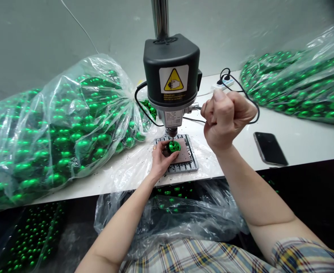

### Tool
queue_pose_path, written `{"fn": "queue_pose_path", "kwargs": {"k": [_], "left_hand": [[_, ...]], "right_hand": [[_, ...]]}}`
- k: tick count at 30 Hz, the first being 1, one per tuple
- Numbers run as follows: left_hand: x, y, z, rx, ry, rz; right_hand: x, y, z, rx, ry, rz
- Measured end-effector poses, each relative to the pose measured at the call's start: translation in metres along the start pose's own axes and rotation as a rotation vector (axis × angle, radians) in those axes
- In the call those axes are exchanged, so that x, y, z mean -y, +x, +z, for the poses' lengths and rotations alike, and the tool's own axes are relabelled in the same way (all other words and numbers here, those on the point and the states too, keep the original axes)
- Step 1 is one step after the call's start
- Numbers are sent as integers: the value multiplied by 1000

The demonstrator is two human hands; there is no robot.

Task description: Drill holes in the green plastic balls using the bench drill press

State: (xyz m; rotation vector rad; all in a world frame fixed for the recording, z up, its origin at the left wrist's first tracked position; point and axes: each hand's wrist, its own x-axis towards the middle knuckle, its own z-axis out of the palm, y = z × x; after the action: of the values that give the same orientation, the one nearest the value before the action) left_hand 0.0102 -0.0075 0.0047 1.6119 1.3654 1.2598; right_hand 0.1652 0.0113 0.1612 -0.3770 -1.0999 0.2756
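Note:
A shiny green ball [174, 146] rests on a brownish board [185, 151] over the slotted metal base [194, 163] of a small bench drill press [171, 72]. My left hand [163, 157] grips the ball between thumb and fingers and keeps it under the drill chuck [172, 132]. The bit comes down onto the ball's top; how deep it goes I cannot tell. To the right of the machine my right hand [226, 117] is closed in a fist at the feed lever [194, 107], whose end is hidden inside it. Dark shavings lie scattered on the base.
Large clear bags of green balls stand left [56, 132] and right [303, 87] on the white table [235, 151]. A phone [270, 148] lies near the front edge. Black cords reach a power strip [225, 81]. An open plastic bag [184, 216] with green balls sits below the edge.

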Motion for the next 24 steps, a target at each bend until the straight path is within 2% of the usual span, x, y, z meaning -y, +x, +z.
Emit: {"fn": "queue_pose_path", "kwargs": {"k": [9,17,21,24], "left_hand": [[-6,-1,0,11,-51,-15],[-3,-1,0,14,-22,-4],[-1,-2,-1,3,3,2],[0,-1,1,4,-1,-5]], "right_hand": [[-5,-15,-9,-10,-23,-64],[-13,-21,-18,48,15,-158],[-17,-30,-25,128,11,-211],[-11,-27,-20,113,15,-200]]}}
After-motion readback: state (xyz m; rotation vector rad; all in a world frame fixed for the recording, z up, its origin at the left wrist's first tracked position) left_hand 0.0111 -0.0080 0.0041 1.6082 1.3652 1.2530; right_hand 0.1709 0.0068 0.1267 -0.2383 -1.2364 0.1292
